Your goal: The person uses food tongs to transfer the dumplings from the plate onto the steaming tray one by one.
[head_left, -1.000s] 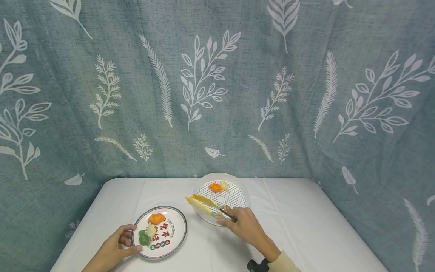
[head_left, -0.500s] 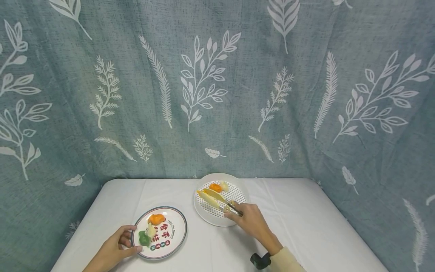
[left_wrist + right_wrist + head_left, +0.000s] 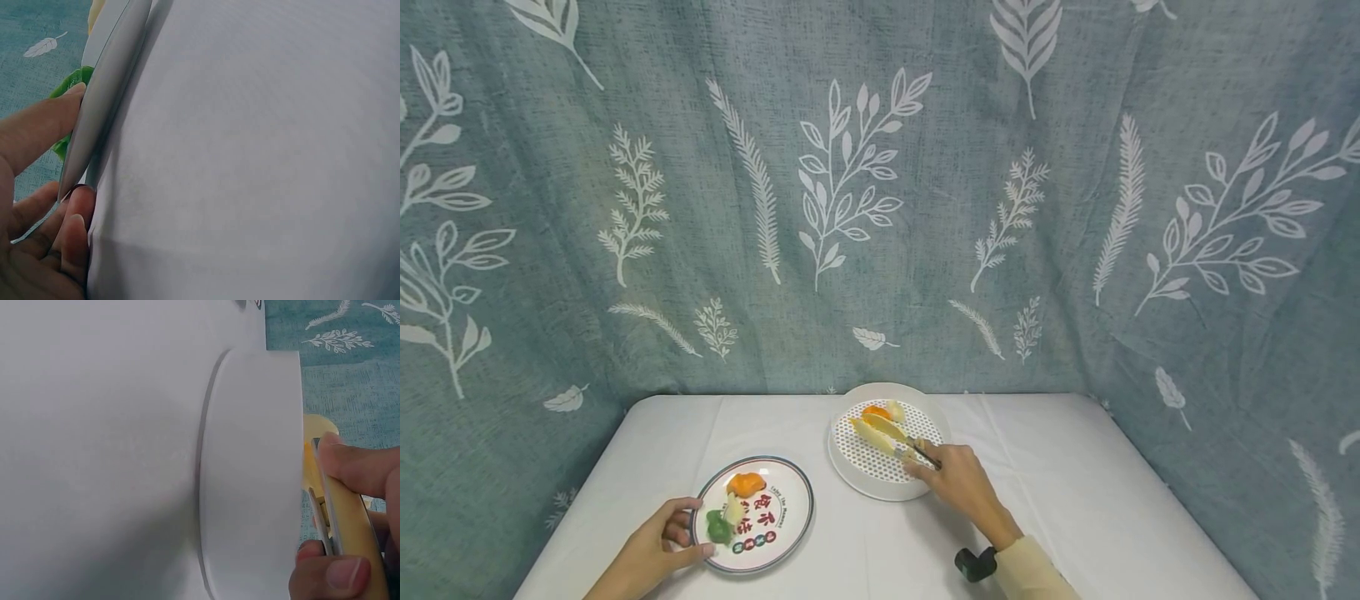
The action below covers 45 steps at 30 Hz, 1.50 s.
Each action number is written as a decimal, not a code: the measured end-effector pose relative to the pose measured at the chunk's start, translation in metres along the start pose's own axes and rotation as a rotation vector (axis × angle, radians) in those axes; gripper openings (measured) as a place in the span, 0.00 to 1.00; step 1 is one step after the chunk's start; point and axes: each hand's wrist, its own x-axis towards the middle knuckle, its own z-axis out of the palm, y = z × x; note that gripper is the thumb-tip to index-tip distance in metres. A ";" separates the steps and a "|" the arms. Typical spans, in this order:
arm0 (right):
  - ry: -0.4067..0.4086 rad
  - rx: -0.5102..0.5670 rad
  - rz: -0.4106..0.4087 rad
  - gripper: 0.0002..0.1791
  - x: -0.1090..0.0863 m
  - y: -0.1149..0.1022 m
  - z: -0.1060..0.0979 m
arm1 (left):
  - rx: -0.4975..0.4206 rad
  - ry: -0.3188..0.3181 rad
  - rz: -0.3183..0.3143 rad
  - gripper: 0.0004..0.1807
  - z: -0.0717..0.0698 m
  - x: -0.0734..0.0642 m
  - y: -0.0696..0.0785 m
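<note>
My left hand [image 3: 658, 537] holds the left rim of a round white plate [image 3: 793, 508], thumb over the rim and fingertips beneath it. On that plate lie an orange piece [image 3: 747, 484], a pale piece [image 3: 733, 510] and a green piece [image 3: 718, 527] of food. In my right hand [image 3: 958, 479] are tongs [image 3: 917, 450] with pale yellow heads, gripped between thumb and fingers. The tong heads are over a white round basket [image 3: 850, 481] with a perforated base. A small orange-yellow bit shows at their tips; I cannot tell whether they pinch it.
Inside the basket, near its back, sit an orange piece [image 3: 874, 411] and a pale piece [image 3: 896, 410]. The white-covered table [image 3: 1075, 492] backs onto a leaf-patterned teal curtain [image 3: 880, 208], which also stands at both sides.
My right hand and the tongs have moved right, from the basket's left edge to over its perforated base. The left hand and the plate have stayed in place.
</note>
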 end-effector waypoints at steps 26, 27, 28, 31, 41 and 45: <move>-0.071 -0.061 -0.015 0.31 0.017 -0.003 -0.002 | 0.007 0.026 0.013 0.50 0.001 -0.002 0.000; -0.071 -0.061 -0.014 0.31 0.017 -0.003 -0.002 | 0.007 0.027 0.014 0.50 0.001 -0.002 0.000; -0.072 -0.061 -0.013 0.31 0.017 -0.003 -0.002 | 0.008 0.029 0.013 0.50 0.001 -0.003 0.000; -0.074 -0.060 -0.004 0.32 0.017 -0.003 -0.002 | 0.005 0.031 0.011 0.50 0.001 -0.003 0.001; -0.049 -0.029 0.026 0.35 0.012 -0.004 -0.002 | 0.014 0.028 0.007 0.49 0.001 -0.003 0.002; -0.021 0.003 0.009 0.35 0.010 -0.009 -0.003 | 0.013 0.030 0.010 0.49 0.001 -0.003 0.002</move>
